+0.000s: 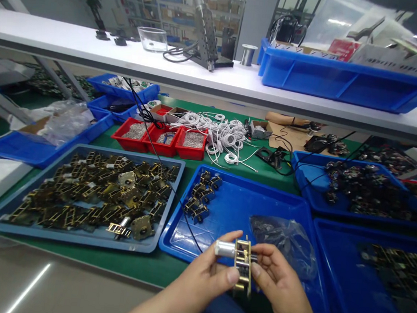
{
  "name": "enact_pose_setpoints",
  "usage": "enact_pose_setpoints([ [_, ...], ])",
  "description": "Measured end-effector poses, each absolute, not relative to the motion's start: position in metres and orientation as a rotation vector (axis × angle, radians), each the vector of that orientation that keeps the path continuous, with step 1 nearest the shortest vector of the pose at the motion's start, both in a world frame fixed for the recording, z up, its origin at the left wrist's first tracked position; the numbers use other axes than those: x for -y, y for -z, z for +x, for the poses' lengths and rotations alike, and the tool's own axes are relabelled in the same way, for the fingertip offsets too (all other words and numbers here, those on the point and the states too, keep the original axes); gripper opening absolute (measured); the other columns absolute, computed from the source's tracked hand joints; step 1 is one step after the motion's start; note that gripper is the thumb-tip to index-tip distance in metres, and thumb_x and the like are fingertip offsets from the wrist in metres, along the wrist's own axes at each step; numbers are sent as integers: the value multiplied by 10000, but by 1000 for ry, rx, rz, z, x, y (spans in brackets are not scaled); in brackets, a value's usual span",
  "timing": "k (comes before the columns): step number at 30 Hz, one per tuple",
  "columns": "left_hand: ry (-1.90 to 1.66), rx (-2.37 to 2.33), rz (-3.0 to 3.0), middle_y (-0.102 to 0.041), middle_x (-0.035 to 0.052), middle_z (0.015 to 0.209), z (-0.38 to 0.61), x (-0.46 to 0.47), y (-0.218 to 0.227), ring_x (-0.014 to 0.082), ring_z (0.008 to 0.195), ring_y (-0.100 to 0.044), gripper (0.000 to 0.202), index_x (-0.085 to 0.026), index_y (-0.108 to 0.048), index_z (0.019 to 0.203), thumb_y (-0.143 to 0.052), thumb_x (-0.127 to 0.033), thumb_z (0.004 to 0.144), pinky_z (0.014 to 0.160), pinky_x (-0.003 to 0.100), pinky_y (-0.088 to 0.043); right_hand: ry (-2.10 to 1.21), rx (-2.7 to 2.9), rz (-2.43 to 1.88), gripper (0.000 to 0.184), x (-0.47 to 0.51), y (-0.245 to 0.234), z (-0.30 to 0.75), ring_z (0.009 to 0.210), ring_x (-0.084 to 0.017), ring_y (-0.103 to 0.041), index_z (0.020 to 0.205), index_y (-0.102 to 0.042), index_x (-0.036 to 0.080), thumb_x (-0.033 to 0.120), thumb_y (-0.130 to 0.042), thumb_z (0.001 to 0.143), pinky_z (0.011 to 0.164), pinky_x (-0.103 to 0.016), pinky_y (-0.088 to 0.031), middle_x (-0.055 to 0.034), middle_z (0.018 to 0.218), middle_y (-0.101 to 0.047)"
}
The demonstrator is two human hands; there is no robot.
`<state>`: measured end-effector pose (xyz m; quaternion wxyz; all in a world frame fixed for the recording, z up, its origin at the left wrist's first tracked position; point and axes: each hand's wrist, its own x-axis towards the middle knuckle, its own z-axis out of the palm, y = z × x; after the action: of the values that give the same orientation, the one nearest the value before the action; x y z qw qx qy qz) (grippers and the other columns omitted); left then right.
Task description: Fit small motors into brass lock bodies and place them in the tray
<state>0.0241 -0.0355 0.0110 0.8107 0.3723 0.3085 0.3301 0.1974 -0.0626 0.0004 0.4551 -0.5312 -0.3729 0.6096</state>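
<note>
Between my two hands is a brass-framed gear motor with a silver cylindrical motor can pointing left. My left hand grips it from the left, the thumb on the frame and the fingers behind the can. On the other side, my right hand pinches the frame near a dark shaft or part, partly covered by the fingertips. Just beyond lies a blue tray with several similar brass units along its left side. A clear plastic bag of dark parts rests in that tray near my right hand.
To the left, a grey-blue tray holds many brass gear assemblies. Red bins of small metal parts and coiled white cables stand behind. More blue trays are at right. A white shelf crosses above; another person's forearm shows beneath it.
</note>
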Motion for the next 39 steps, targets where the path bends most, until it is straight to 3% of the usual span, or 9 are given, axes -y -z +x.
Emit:
enact_pose_setpoints([
  [4, -608, -557, 723, -667, 58, 871, 23, 38, -5, 229, 891, -633, 1016, -224, -201, 1432, -788, -508, 653, 806, 336, -421, -1502, 830, -1299, 281, 64, -2, 193, 648, -134, -591, 928, -606, 220, 437, -695, 772, 580, -235, -448, 13, 727, -652],
  [7, -548, -578, 720, -659, 63, 917, 21, 40, -3, 192, 847, -626, 1156, -244, -115, 1447, -855, -449, 582, 753, 293, -425, -1548, 739, -1260, 312, 65, 0, 192, 640, -131, -583, 947, -600, 218, 436, -714, 754, 562, -227, -430, 13, 733, -652],
  [10, -532, -656, 759, -649, 96, 1012, 19, 40, -4, 199, 846, -634, 1176, -259, -105, 1449, -875, -392, 569, 756, 320, -452, -1584, 683, -1241, 340, 65, -1, 190, 653, -126, -578, 944, -601, 220, 457, -727, 736, 570, -213, -424, 16, 728, -648],
  [14, -591, -616, 851, -538, 127, 1291, 19, 38, -7, 270, 1076, -592, 996, -299, -228, 1422, -843, -330, 639, 927, 420, -448, -1632, 585, -1189, 366, 65, -8, 185, 622, -99, -556, 908, -624, 215, 474, -761, 689, 560, -186, -409, 22, 712, -640],
  [16, -646, -614, 936, -437, 93, 1399, 19, 36, -7, 275, 1221, -489, 871, -307, -332, 1382, -828, -302, 665, 1031, 421, -388, -1660, 532, -1154, 345, 64, -12, 182, 579, -76, -526, 870, -629, 213, 467, -770, 683, 539, -168, -391, 30, 689, -626],
  [18, -691, -624, 1004, -424, 64, 1411, 20, 34, -7, 265, 1296, -403, 775, -297, -410, 1339, -818, -299, 680, 1091, 395, -328, -1690, 492, -1134, 318, 63, -14, 180, 565, -68, -511, 828, -624, 206, 456, -767, 693, 539, -162, -386, 35, 661, -608],
  [23, -701, -584, 968, -494, 53, 1349, 21, 32, -9, 239, 1241, -459, 646, -285, -488, 1261, -806, -294, 699, 1051, 364, -374, -1740, 446, -1171, 287, 64, -12, 181, 552, -68, -510, 807, -594, 193, 429, -740, 733, 521, -165, -368, 38, 627, -591],
  [34, -688, -575, 728, -551, 119, 1282, 29, 35, -2, 300, 1218, -497, 676, -223, -516, 1200, -848, -370, 630, 918, 348, -425, -1661, 511, -1330, 391, 63, -5, 182, 445, -37, -424, 755, -535, 176, 515, -725, 712, 440, -147, -297, 62, 525, -538],
  [39, -706, -644, 694, -573, 119, 1268, 27, 37, -9, 280, 1176, -525, 500, -201, -553, 1197, -645, -498, 806, 960, 382, -413, -1649, 609, -1363, 431, 61, -2, 185, 421, -38, -419, 721, -519, 177, 573, -689, 718, 413, -146, -290, 64, 499, -532],
])
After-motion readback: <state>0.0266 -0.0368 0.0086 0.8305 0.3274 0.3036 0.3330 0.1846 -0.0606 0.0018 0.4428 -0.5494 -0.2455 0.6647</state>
